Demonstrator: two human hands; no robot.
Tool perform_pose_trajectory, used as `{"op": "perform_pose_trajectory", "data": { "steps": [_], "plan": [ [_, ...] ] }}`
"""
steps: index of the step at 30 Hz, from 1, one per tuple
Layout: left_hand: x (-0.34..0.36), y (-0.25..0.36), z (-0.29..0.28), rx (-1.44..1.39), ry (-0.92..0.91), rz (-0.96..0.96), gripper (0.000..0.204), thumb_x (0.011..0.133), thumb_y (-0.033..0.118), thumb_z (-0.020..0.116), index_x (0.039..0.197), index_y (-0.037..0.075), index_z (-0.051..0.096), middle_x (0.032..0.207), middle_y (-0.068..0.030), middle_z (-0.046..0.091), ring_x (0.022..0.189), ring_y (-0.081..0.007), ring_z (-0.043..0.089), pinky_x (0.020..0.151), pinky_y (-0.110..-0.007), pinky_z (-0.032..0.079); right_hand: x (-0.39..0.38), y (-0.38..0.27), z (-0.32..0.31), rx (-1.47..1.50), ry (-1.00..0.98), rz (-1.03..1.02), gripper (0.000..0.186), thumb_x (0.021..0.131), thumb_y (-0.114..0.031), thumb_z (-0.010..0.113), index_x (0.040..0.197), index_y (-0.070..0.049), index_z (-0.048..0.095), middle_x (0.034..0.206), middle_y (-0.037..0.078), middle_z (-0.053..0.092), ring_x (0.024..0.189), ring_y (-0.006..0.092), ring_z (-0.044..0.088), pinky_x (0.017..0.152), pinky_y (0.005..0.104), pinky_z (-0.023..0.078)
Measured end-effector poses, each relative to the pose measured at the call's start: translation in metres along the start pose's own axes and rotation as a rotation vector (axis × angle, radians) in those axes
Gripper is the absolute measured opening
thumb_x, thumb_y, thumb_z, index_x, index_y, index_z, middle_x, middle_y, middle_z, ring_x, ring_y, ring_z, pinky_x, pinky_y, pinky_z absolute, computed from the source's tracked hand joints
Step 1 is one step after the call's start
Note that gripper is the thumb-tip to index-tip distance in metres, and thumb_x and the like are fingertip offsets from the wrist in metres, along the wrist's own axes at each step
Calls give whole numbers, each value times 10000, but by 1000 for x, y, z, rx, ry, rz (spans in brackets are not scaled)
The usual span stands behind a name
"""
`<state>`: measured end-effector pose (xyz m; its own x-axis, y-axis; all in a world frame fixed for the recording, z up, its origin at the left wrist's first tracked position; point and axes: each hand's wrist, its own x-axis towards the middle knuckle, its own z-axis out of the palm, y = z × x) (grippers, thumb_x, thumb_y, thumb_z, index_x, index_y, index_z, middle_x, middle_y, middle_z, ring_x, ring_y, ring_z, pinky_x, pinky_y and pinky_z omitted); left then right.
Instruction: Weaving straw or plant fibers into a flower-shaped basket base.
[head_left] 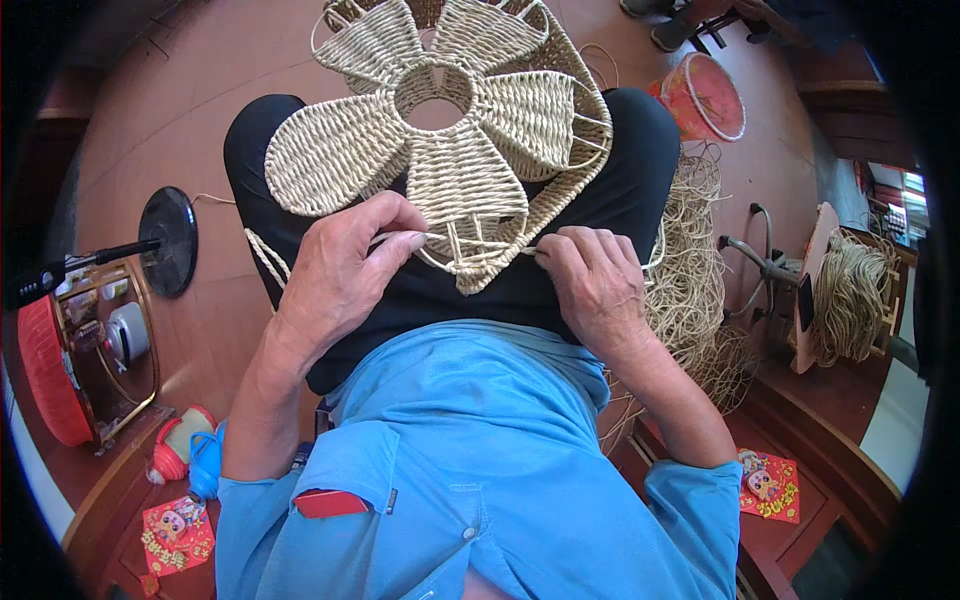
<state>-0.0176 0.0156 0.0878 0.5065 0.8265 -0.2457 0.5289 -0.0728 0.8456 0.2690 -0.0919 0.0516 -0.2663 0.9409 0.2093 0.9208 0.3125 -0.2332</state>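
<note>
The far petals of the pale, flower-shaped woven straw piece (440, 130) run off the picture at twelve o'clock, and a further woven layer beneath it shows only as a rim on the three o'clock side. The piece lies across the lap, on black trousers (620, 170), its open ring at the centre and its unfinished petal, bare wire ribs showing, pointing toward the person at six o'clock. The fingertips of both hands are tucked against the weave, so exactly how the strand is gripped is hard to make out.

At three o'clock of the lap a loose heap of tan straw cord (695, 280) spreads over the brown wooden floor (190, 90). At one o'clock stands a red mesh basket with a pale rim (705, 95); its contents cannot be made out. At nine o'clock a wire-framed box (110, 335) holds a small white appliance, only partly visible, with a red round container (45, 375) cut by the picture's edge beside it.

The left hand (345, 270) comes in from seven o'clock, knuckles up, fingers curled narrowly and pinching a thin straw strand (400, 238) at the petal's lower left edge. The right hand (590, 280) comes in from five o'clock, fingers bent close together, thumb and forefinger nipping the weave at the petal's lower right edge.
</note>
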Motion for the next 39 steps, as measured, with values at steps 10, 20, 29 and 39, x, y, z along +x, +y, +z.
{"op": "perform_pose_trajectory", "data": {
  "steps": [10, 20, 29, 39],
  "plan": [
    [0, 6, -3, -5, -3, -9, 179, 1022, 126, 702, 1144, 1, 743, 960, -60, 766, 913, -117, 710, 845, -300, 559, -12, 9, -5, 54, -36, 61, 136, 970, -127, 727, 1088, -127, 660, 897, 57, 632, 770, 244, 672, 672, 400, 539],
    [-10, 1, -22, 9, -36, -133, 186, 1008, 119, 724, 1158, 8, 738, 945, -56, 760, 882, -116, 699, 810, -308, 556, -130, 168, -71, -311, 116, 439, 93, 1108, -180, 657, 1156, -110, 696, 949, 160, 734, 827, 381, 749, 692, 475, 571],
    [-7, 1, -27, -32, -152, -64, 196, 999, 119, 717, 1157, 4, 736, 934, -39, 729, 828, -96, 652, 766, -294, 535, -257, 354, -122, -721, -400, 1018, 252, 1059, -211, 643, 1301, -156, 685, 1308, 74, 696, 1093, 324, 735, 866, 460, 597],
    [-27, -3, -48, -22, -30, -150, 123, 1032, 139, 686, 1040, 21, 718, 872, 28, 631, 800, -60, 557, 720, -261, 467, -8, 5, -30, -91, 96, 124, 270, 884, -188, 852, 1131, -147, 753, 1149, 36, 702, 1123, 284, 658, 1028, 468, 458]
  ]
}}
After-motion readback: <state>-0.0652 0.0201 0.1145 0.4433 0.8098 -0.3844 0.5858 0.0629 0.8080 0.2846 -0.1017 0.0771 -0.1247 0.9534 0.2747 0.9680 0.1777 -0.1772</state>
